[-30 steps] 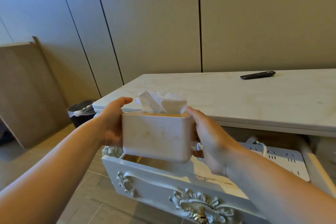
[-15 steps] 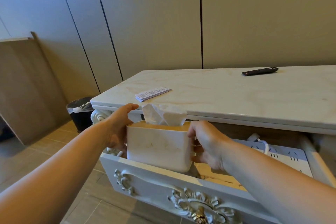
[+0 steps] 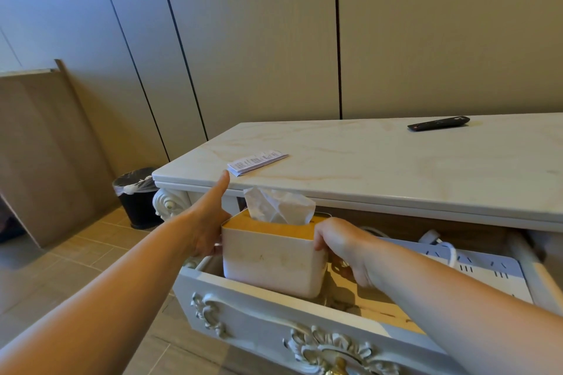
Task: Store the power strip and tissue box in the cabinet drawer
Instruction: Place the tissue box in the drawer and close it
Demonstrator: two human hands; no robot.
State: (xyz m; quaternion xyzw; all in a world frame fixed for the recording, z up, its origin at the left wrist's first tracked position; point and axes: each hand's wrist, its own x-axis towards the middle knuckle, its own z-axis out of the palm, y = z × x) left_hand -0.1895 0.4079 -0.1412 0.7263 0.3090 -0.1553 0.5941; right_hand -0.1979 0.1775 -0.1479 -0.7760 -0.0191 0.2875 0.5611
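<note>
Head view: left hand (image 3: pixel 204 230) presses flat against the left side of the tissue box (image 3: pixel 271 259), thumb raised toward the cabinet top (image 3: pixel 380 167). Right hand (image 3: pixel 344 248) curls over the box's right top edge, gripping it. Box sits upright between both hands, its base within the open drawer (image 3: pixel 243 313) at the left end. Power strip (image 3: pixel 475 263) lies in the drawer right of the box, partly covered by the right forearm. Box bottom hidden behind the drawer front.

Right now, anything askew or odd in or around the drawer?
Nothing damaged or spilled. The tissue box sits tilted, held by the left hand and right hand, its base already below the drawer front. The power strip lies flat at the right, cable looped on top.
</note>
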